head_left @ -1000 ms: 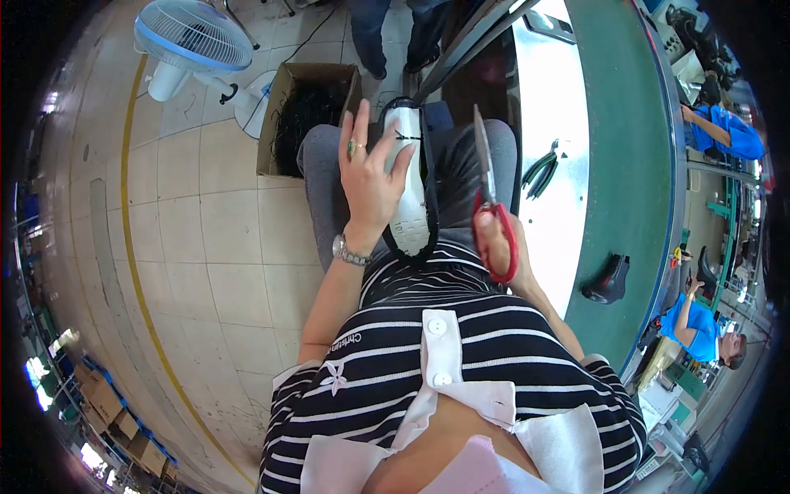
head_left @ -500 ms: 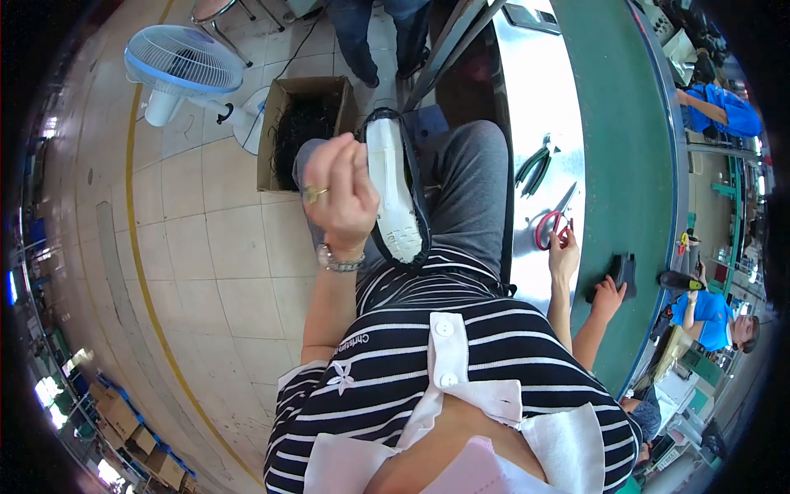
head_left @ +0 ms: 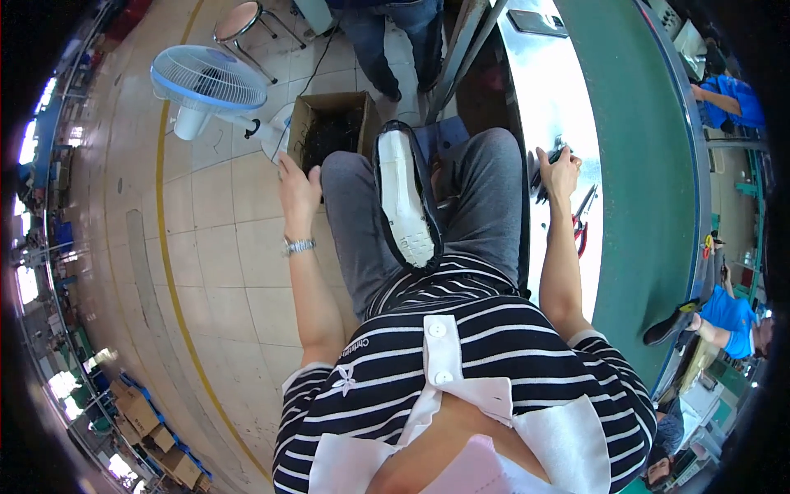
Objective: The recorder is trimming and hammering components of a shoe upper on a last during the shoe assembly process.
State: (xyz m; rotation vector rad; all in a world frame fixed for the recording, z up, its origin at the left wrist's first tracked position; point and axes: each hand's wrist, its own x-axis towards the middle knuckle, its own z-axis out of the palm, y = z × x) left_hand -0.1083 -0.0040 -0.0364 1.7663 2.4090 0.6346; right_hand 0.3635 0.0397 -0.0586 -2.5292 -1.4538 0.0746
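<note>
A black shoe lies upside down in my lap between my thighs, its white underside facing up. My left hand is off to the shoe's left, beside my knee and near the cardboard box; its fingers are apart and hold nothing. On the metal table at the right, my right hand is closed around dark-handled pliers, which it partly covers. Just nearer me than that hand lie scissors with red handles.
The cardboard box of dark scraps stands beyond my left knee. A fan and a stool are farther left. A phone rests at the table's far end. Beside the green belt, a co-worker holds a dark shoe.
My left hand has moved left, away from the shoe. My right hand has gone from the scissors to the pliers. Another person's hand and a black shoe on the belt are gone from view.
</note>
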